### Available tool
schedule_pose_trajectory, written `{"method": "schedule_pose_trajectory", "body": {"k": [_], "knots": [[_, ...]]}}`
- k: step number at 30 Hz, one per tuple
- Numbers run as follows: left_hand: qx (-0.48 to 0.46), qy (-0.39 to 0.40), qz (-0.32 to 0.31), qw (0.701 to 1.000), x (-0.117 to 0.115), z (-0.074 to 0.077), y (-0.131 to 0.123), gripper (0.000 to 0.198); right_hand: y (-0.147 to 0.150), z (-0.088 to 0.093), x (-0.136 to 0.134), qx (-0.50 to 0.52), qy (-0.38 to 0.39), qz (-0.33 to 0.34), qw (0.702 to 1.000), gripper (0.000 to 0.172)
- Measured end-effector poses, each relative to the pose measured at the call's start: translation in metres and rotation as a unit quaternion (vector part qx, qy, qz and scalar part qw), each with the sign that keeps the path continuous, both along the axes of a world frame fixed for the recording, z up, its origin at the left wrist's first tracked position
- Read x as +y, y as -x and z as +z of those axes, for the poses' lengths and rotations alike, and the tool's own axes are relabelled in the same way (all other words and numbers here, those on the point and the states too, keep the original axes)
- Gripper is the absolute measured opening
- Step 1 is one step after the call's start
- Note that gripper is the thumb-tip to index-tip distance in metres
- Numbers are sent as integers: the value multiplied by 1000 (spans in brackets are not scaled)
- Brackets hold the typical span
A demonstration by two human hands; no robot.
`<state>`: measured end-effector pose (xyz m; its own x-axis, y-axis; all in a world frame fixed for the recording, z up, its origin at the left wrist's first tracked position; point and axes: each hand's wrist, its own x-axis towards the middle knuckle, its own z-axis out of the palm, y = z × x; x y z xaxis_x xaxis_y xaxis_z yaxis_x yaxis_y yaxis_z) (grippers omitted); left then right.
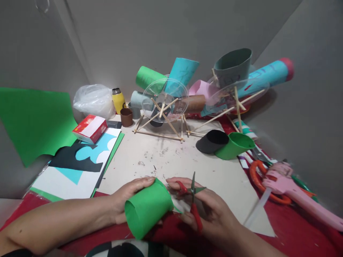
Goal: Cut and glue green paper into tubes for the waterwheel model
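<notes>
My left hand (134, 191) is wrapped round a green paper tube (150, 208), thumb on its upper rim. The tube lies tilted, one round opening facing left toward me. Close by its right end, my right hand (211, 207) holds small red-handled scissors (193, 194), their blades spread apart and pointing up and right. The right fingertips are near the tube's right edge; whether they touch it I cannot tell. A black paper tube (211, 141) and another green tube (235, 145) stand on the board beyond my right hand.
Behind are wheel-like models of sticks, clear discs and coloured tubes (162, 107). At left lie cut paper sheets (93, 167) and a red-white box (90, 128). A pink glue gun (289, 185) and orange-handled scissors (258, 175) lie right. A yellow bottle (118, 101) stands behind.
</notes>
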<state>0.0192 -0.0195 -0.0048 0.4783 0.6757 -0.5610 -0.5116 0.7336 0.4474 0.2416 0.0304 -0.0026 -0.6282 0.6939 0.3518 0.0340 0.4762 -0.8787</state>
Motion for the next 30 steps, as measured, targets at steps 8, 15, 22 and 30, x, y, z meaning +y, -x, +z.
{"method": "schedule_pose_trajectory", "body": {"k": [8, 15, 22, 30], "knots": [[104, -44, 118, 987, 8, 9, 1, 33, -7, -18, 1, -94, 49, -3, 994, 10], [131, -33, 122, 983, 10, 12, 2, 32, -8, -21, 0, -198, -41, 12, 979, 23], [87, -4, 109, 990, 11, 19, 5, 25, -9, -19, 2, -252, -43, -2, 967, 18], [76, -55, 82, 992, 11, 24, 8, 20, -9, -11, 2, -225, -117, 2, 967, 22]]}}
